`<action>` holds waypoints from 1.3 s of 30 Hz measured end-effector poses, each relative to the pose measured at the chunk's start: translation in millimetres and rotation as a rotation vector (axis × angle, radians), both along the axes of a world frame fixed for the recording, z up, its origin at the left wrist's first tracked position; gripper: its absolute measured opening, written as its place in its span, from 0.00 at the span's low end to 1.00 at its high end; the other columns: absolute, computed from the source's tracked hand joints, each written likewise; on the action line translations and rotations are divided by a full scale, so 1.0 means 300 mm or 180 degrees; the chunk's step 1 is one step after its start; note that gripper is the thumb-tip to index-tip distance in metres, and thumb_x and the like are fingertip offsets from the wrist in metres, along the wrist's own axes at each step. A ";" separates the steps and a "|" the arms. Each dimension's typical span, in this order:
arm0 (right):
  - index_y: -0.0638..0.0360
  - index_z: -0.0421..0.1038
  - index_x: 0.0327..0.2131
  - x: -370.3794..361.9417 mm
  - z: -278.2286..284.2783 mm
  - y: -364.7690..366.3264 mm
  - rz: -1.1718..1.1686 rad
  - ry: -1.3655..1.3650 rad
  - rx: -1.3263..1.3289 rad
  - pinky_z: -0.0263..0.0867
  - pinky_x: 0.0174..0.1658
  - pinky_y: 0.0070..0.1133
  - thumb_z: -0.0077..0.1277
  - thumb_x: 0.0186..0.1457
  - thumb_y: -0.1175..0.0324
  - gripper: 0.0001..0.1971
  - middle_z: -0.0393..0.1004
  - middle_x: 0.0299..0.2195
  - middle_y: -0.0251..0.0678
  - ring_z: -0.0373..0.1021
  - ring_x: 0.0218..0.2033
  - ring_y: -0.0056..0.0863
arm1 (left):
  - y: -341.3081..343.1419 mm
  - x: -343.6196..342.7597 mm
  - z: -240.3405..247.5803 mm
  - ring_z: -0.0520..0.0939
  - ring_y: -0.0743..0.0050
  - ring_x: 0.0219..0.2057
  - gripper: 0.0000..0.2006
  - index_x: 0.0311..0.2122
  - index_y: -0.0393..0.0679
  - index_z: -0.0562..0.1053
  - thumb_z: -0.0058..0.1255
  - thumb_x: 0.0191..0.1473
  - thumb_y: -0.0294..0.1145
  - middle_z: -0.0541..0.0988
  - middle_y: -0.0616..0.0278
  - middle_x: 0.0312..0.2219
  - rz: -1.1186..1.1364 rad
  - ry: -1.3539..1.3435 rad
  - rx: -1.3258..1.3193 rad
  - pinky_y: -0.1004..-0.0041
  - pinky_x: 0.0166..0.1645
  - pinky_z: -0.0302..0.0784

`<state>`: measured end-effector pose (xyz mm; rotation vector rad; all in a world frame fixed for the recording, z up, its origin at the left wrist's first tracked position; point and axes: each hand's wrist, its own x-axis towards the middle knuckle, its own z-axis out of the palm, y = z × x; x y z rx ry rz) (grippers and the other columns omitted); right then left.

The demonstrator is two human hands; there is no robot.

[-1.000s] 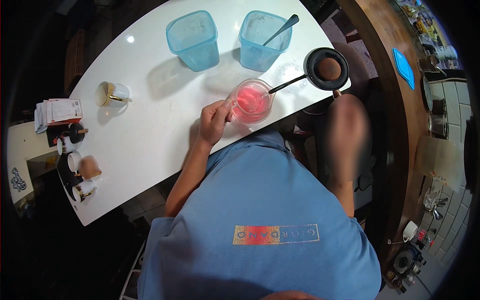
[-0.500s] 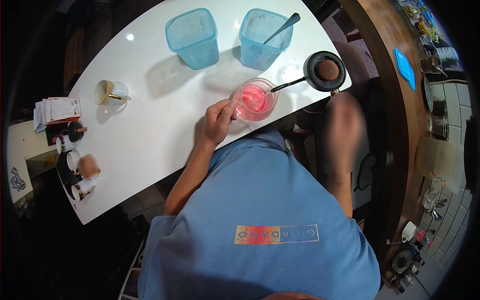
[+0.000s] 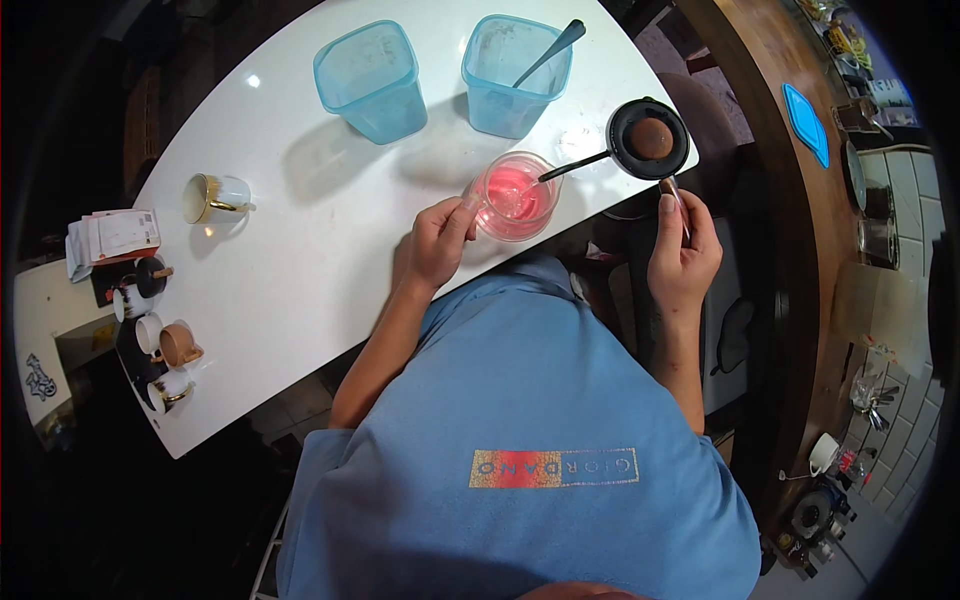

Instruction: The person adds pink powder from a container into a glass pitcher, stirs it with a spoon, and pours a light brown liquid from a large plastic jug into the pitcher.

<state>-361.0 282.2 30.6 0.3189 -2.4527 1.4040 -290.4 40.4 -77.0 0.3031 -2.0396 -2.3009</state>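
My left hand is closed around the handle of a clear glass mug, near the table's front edge. Pink-red liquid with lighter froth on it partly fills the mug. To the right, my right hand grips the metallic and brown handle of what looks like a gooseneck kettle. The kettle shows from above as a round black top with a brown knob. Its thin black spout points left, its tip over the mug's rim. A pale streak runs from the tip into the liquid.
Behind the mug stand two blue plastic containers, the left one and the right one, with a spoon leaning in the right one. A gold-trimmed white mug stands left. Several cups and papers line the left edge.
The blue containers and the gold-trimmed mug sit slightly farther left in the picture. My right hand now shows clearly after being blurred. Both hands keep their holds.
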 end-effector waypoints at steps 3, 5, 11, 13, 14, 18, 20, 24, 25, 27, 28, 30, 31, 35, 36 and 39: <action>0.69 0.70 0.35 0.001 -0.007 0.003 -0.0080 0.0011 -0.0006 0.53 0.27 0.08 0.47 0.57 0.70 0.10 0.67 0.22 0.24 0.58 0.24 0.08 | 0.000 -0.011 -0.004 0.63 0.86 0.18 0.21 0.20 0.40 0.68 0.38 0.58 0.44 0.67 0.69 0.15 -0.0053 -0.0046 -0.0043 0.82 0.24 0.57; 0.69 0.70 0.35 0.000 -0.012 0.005 -0.0095 0.0000 -0.0045 0.53 0.26 0.08 0.47 0.57 0.70 0.09 0.67 0.22 0.24 0.58 0.24 0.08 | 0.001 -0.016 0.002 0.63 0.86 0.18 0.21 0.19 0.40 0.68 0.38 0.58 0.45 0.67 0.69 0.15 -0.0047 -0.0085 -0.0069 0.82 0.24 0.57; 0.66 0.72 0.34 -0.006 -0.020 0.029 -0.0241 0.0060 0.0034 0.58 0.26 0.11 0.50 0.55 0.68 0.09 0.71 0.21 0.29 0.63 0.21 0.11 | 0.014 -0.040 0.011 0.63 0.86 0.17 0.21 0.19 0.40 0.68 0.39 0.58 0.45 0.67 0.69 0.15 -0.0140 -0.0183 0.0010 0.83 0.22 0.56; 0.66 0.72 0.34 -0.006 -0.024 0.035 -0.0285 0.0071 0.0053 0.58 0.26 0.11 0.50 0.54 0.68 0.09 0.71 0.21 0.29 0.63 0.21 0.11 | 0.023 -0.050 0.019 0.63 0.86 0.17 0.21 0.19 0.41 0.68 0.39 0.58 0.45 0.67 0.69 0.15 -0.0156 -0.0171 -0.0017 0.83 0.22 0.57; 0.66 0.72 0.34 -0.007 -0.025 0.037 -0.0309 0.0075 0.0074 0.58 0.26 0.11 0.50 0.54 0.68 0.09 0.71 0.21 0.29 0.63 0.21 0.11 | 0.026 -0.055 0.021 0.64 0.86 0.17 0.21 0.19 0.41 0.69 0.39 0.58 0.45 0.67 0.69 0.15 -0.0153 -0.0165 -0.0041 0.83 0.22 0.57; 0.66 0.72 0.34 -0.008 -0.017 0.042 -0.0385 -0.0075 -0.0007 0.58 0.25 0.11 0.50 0.55 0.67 0.10 0.71 0.21 0.29 0.63 0.21 0.11 | 0.031 -0.074 0.011 0.65 0.86 0.18 0.20 0.19 0.42 0.68 0.39 0.57 0.45 0.68 0.69 0.15 -0.0220 -0.0189 -0.0036 0.83 0.22 0.58; 0.67 0.72 0.35 -0.019 -0.023 0.045 -0.0407 -0.0355 -0.0314 0.57 0.26 0.11 0.48 0.56 0.67 0.11 0.70 0.21 0.27 0.61 0.22 0.10 | 0.030 -0.082 0.000 0.66 0.86 0.18 0.20 0.20 0.42 0.68 0.39 0.58 0.44 0.69 0.69 0.16 -0.0237 -0.0234 -0.0003 0.83 0.23 0.59; 0.70 0.72 0.37 -0.064 -0.073 0.050 -0.0386 -0.0601 -0.0905 0.55 0.26 0.10 0.47 0.58 0.65 0.14 0.69 0.22 0.24 0.60 0.22 0.09 | 0.044 -0.092 0.012 0.66 0.85 0.19 0.20 0.20 0.41 0.69 0.38 0.58 0.44 0.69 0.68 0.17 -0.0217 -0.0285 0.0003 0.82 0.24 0.60; 0.70 0.72 0.38 -0.080 -0.092 0.059 -0.0394 -0.0743 -0.1078 0.55 0.27 0.09 0.46 0.58 0.65 0.14 0.69 0.23 0.24 0.59 0.22 0.09 | 0.050 -0.097 0.007 0.65 0.86 0.18 0.20 0.19 0.41 0.68 0.40 0.58 0.42 0.68 0.69 0.15 -0.0142 -0.0134 0.0020 0.82 0.23 0.60; 0.71 0.72 0.39 -0.109 -0.138 0.072 -0.0406 -0.0887 -0.1260 0.54 0.27 0.09 0.46 0.58 0.65 0.15 0.69 0.23 0.24 0.59 0.23 0.08 | 0.057 -0.102 0.008 0.64 0.87 0.17 0.20 0.17 0.40 0.67 0.41 0.59 0.40 0.67 0.69 0.13 -0.0072 0.0013 0.0030 0.82 0.22 0.59; 0.70 0.72 0.39 -0.121 -0.164 0.076 -0.0396 -0.0988 -0.1241 0.54 0.27 0.09 0.46 0.58 0.64 0.16 0.69 0.23 0.25 0.59 0.23 0.08 | 0.059 -0.103 0.011 0.64 0.87 0.17 0.20 0.17 0.40 0.66 0.41 0.59 0.40 0.67 0.69 0.14 -0.0062 0.0027 0.0023 0.82 0.23 0.60; 0.70 0.72 0.39 -0.138 -0.200 0.075 -0.0416 -0.1200 -0.1146 0.56 0.28 0.11 0.46 0.58 0.63 0.16 0.70 0.23 0.27 0.61 0.25 0.10 | 0.059 -0.102 0.013 0.65 0.87 0.17 0.20 0.18 0.40 0.66 0.41 0.59 0.40 0.67 0.69 0.14 -0.0053 0.0039 0.0008 0.82 0.23 0.60; 0.70 0.72 0.39 -0.143 -0.212 0.069 -0.0416 -0.1200 -0.1154 0.56 0.28 0.11 0.46 0.58 0.63 0.16 0.70 0.23 0.27 0.61 0.25 0.10 | 0.058 -0.101 0.011 0.65 0.87 0.17 0.20 0.18 0.40 0.66 0.41 0.59 0.40 0.67 0.69 0.14 -0.0056 0.0036 -0.0006 0.82 0.23 0.60; 0.71 0.72 0.37 -0.154 -0.236 0.033 -0.0464 -0.1076 -0.0805 0.60 0.32 0.13 0.47 0.57 0.62 0.17 0.72 0.25 0.31 0.64 0.27 0.14 | 0.055 -0.098 0.008 0.65 0.87 0.17 0.20 0.18 0.40 0.66 0.40 0.59 0.40 0.67 0.69 0.14 -0.0075 0.0039 -0.0045 0.83 0.23 0.60; 0.71 0.72 0.37 -0.156 -0.238 0.022 -0.0465 -0.1057 -0.0816 0.61 0.34 0.14 0.47 0.57 0.61 0.17 0.73 0.26 0.33 0.65 0.28 0.15 | 0.052 -0.097 0.006 0.65 0.87 0.17 0.20 0.18 0.40 0.66 0.40 0.59 0.40 0.67 0.69 0.14 -0.0079 0.0041 -0.0053 0.83 0.23 0.60; 0.70 0.72 0.37 -0.171 -0.246 0.012 -0.0489 -0.1142 -0.0732 0.63 0.38 0.16 0.46 0.57 0.60 0.18 0.75 0.30 0.38 0.68 0.32 0.18 | 0.042 -0.095 0.001 0.67 0.84 0.21 0.20 0.22 0.40 0.68 0.37 0.59 0.43 0.69 0.67 0.19 -0.0264 -0.0079 -0.0156 0.81 0.27 0.62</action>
